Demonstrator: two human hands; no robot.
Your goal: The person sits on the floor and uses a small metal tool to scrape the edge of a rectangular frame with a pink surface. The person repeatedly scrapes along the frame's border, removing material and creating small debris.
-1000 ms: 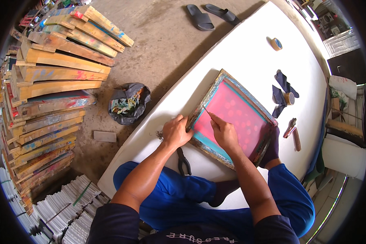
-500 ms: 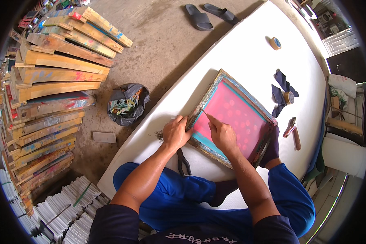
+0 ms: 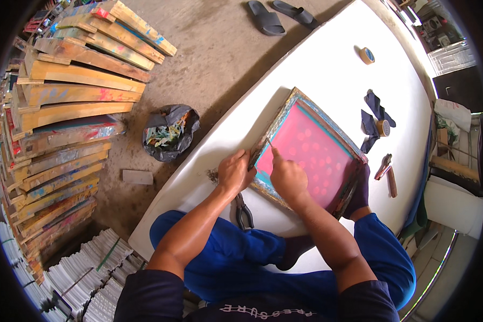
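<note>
A screen-printing frame [image 3: 327,123] with worn, paint-stained wood rests tilted between my legs on a white surface. Its pink mesh [image 3: 306,147] has pale round spots and a teal border. My left hand [image 3: 234,173] is closed on the frame's left edge. Over the mesh, my right hand [image 3: 288,181] grips a thin, pointed tool [image 3: 269,141], with the index finger stretched along it; its tip is at the left inner edge of the frame. The tool's exact kind is hidden by the hand. Black-handled pliers [image 3: 245,214] lie below my left hand. My sock-covered foot [image 3: 359,185] touches the frame's right corner.
To the right lie two tape rolls [image 3: 366,56], dark cloth strips [image 3: 369,124] and a brown-handled tool [image 3: 393,183]. A black bag of scraps [image 3: 172,134] stands on the floor beside stacked wooden frames [image 3: 86,95]. Sandals [image 3: 265,19] lie beyond the white surface's edge.
My right hand has shifted slightly left and toward me, its thin tool still at the frame's left inner edge. My left hand keeps its hold; more of the pliers shows.
</note>
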